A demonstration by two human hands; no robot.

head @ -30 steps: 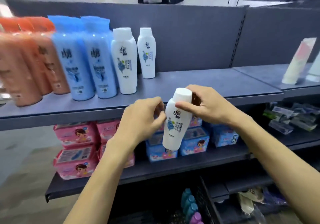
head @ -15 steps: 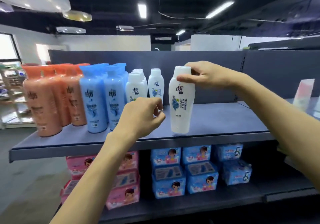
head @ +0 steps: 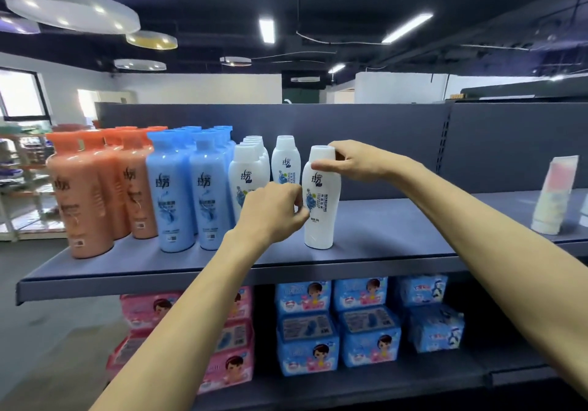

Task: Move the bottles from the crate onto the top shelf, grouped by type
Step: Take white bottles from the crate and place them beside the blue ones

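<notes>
A white bottle (head: 321,200) with a blue flower label stands upright on the top shelf (head: 381,235). My right hand (head: 353,160) grips its cap from the right. My left hand (head: 273,210) has curled fingers and touches the bottle's lower left side with its fingertips. To the left stand more white bottles (head: 251,171), one white bottle (head: 285,159) further back, then several blue bottles (head: 187,187) and several orange bottles (head: 92,187). The crate is out of view.
The top shelf has bare surface to the right of the held bottle, up to a pastel tube (head: 555,194) at the far right. Pink packs (head: 229,347) and blue packs (head: 337,321) fill the shelf below.
My right hand has carried the white bottle up from in front of the lower shelf and set it upright on the top shelf. My left hand followed to its side.
</notes>
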